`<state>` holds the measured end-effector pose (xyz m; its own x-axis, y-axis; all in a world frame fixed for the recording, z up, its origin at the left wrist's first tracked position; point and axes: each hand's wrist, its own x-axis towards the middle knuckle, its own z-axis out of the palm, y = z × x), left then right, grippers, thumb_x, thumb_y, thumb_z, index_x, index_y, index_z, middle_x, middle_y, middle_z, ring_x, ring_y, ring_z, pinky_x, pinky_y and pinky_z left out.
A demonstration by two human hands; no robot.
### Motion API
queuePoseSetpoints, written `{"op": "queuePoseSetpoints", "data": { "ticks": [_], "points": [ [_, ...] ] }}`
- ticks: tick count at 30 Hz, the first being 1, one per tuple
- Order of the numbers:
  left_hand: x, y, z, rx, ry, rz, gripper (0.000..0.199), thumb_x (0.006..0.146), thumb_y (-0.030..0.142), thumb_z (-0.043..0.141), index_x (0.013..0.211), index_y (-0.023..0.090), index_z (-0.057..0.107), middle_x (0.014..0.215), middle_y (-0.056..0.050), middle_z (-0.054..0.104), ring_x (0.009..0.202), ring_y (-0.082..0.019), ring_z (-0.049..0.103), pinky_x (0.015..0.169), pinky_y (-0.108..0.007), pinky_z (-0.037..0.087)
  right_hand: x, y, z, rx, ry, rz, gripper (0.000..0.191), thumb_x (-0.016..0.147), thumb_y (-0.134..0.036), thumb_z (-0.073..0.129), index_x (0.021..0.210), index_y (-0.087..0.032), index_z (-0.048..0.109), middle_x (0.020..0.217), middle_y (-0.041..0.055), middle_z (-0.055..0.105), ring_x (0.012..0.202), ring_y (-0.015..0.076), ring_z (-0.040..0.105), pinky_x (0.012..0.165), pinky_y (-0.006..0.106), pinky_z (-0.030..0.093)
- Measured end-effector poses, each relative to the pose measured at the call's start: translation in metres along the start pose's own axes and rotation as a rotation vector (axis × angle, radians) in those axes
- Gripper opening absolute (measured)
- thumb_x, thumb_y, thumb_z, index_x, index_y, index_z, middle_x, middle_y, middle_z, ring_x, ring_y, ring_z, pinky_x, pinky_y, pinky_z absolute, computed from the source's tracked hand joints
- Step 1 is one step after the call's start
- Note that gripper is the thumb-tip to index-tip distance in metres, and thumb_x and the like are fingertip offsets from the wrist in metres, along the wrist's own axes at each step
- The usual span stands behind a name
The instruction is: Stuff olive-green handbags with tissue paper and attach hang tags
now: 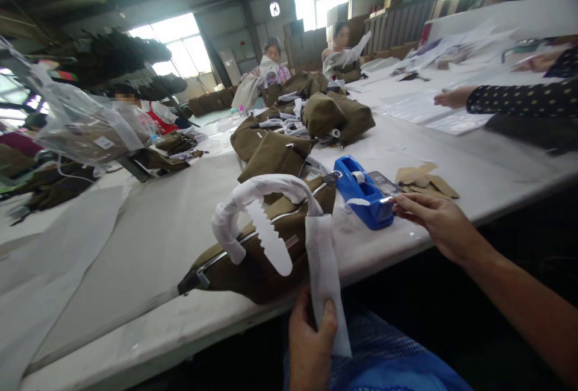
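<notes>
An olive-brown handbag with a silver zipper lies at the table's front edge. White paper wraps its curved handle, and a toothed white strip hangs from it. My left hand is closed on a white paper sheet at the handle's right end, thumb on top. Beside the bag stands a blue tape dispenser. My right hand pinches at the dispenser's cutting end, where the tape comes off; the tape itself is barely visible.
More olive bags with wrapped handles are heaped behind. Brown paper pieces lie right of the dispenser. A co-worker's dotted sleeve reaches over clear plastic sheets at the right. A plastic-covered box stands left. Other people work farther back.
</notes>
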<state>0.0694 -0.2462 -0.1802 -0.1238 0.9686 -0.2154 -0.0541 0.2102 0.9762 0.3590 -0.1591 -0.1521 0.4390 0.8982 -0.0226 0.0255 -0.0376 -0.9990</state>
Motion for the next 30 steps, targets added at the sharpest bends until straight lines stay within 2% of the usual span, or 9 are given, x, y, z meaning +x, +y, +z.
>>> {"op": "queuePoseSetpoints", "data": {
  "ticks": [3,6,10,14,17,19,22,26,30],
  "points": [
    [0.004,-0.007,-0.003,0.001,-0.028,-0.002,0.043,0.075,0.043,0.077,0.106,0.013,0.076,0.105,-0.014,0.079,0.102,-0.034,0.071,0.093,-0.038,0.054,-0.006,0.026,-0.003,-0.053,-0.029,0.072,0.049,0.067,-0.063,0.084,0.090,-0.020,0.079,0.091,0.0087,0.077,0.077,0.0203,0.068,0.074,0.035,0.058],
    [0.008,-0.016,-0.007,0.021,-0.072,0.002,0.045,0.077,0.044,0.077,0.109,0.012,0.077,0.108,-0.016,0.078,0.105,-0.035,0.070,0.093,-0.039,0.054,-0.003,0.049,-0.007,-0.226,0.033,0.018,0.054,0.070,-0.068,0.077,0.088,-0.017,0.079,0.075,0.0069,0.073,0.062,0.0167,0.060,0.060,0.030,0.051],
    [0.010,-0.021,-0.009,0.031,-0.074,0.002,0.044,0.081,0.044,0.073,0.112,0.013,0.076,0.108,-0.015,0.078,0.107,-0.035,0.069,0.096,-0.039,0.052,-0.011,0.048,-0.011,-0.405,0.038,-0.059,0.050,0.075,-0.068,0.072,0.083,-0.019,0.079,0.070,0.0056,0.071,0.061,0.0191,0.059,0.061,0.032,0.049],
    [0.006,-0.011,-0.005,0.039,-0.073,-0.009,0.040,0.082,0.040,0.073,0.112,0.014,0.075,0.109,-0.013,0.077,0.105,-0.032,0.069,0.096,-0.038,0.051,-0.055,0.013,0.003,-0.439,-0.294,-0.134,0.042,0.083,-0.062,0.069,0.086,-0.021,0.078,0.079,0.0058,0.075,0.074,0.0221,0.067,0.073,0.032,0.053],
    [0.003,-0.003,-0.002,0.055,-0.088,0.021,0.036,0.083,0.036,0.073,0.111,0.014,0.074,0.110,-0.012,0.077,0.105,-0.031,0.069,0.096,-0.038,0.050,-0.091,-0.011,0.028,-0.329,-0.642,-0.086,0.037,0.089,-0.055,0.067,0.083,-0.020,0.077,0.077,0.0048,0.074,0.073,0.0196,0.067,0.069,0.029,0.052],
    [0.001,0.001,-0.001,0.058,-0.109,0.044,0.035,0.083,0.036,0.074,0.109,0.014,0.075,0.107,-0.012,0.078,0.103,-0.031,0.070,0.095,-0.038,0.051,-0.106,-0.016,0.048,-0.277,-0.758,-0.031,0.036,0.090,-0.052,0.067,0.079,-0.018,0.076,0.074,0.0038,0.073,0.069,0.0177,0.065,0.065,0.027,0.051],
    [-0.001,0.005,-0.001,0.032,-0.128,0.061,0.036,0.081,0.038,0.076,0.107,0.014,0.076,0.106,-0.011,0.078,0.103,-0.031,0.071,0.095,-0.037,0.052,-0.114,-0.014,0.073,-0.287,-0.777,-0.016,0.035,0.088,-0.049,0.068,0.076,-0.017,0.075,0.068,0.0031,0.072,0.063,0.0161,0.062,0.060,0.026,0.047],
    [-0.005,0.007,-0.002,0.008,-0.143,0.038,0.034,0.081,0.038,0.077,0.105,0.014,0.076,0.105,-0.011,0.078,0.102,-0.030,0.072,0.093,-0.036,0.054,-0.107,-0.009,0.085,-0.536,-0.720,-0.166,0.034,0.088,-0.045,0.064,0.069,-0.018,0.073,0.064,0.0035,0.070,0.059,0.0163,0.060,0.056,0.027,0.041],
    [-0.008,0.004,-0.005,-0.053,-0.165,-0.014,0.041,0.084,0.042,0.077,0.113,0.013,0.073,0.112,-0.013,0.077,0.107,-0.030,0.071,0.094,-0.036,0.054,-0.094,-0.002,0.082,-0.783,-0.693,-0.126,0.049,0.082,-0.066,0.067,0.071,-0.018,0.073,0.066,0.0072,0.072,0.061,0.0207,0.063,0.056,0.029,0.040]
  ]
}}
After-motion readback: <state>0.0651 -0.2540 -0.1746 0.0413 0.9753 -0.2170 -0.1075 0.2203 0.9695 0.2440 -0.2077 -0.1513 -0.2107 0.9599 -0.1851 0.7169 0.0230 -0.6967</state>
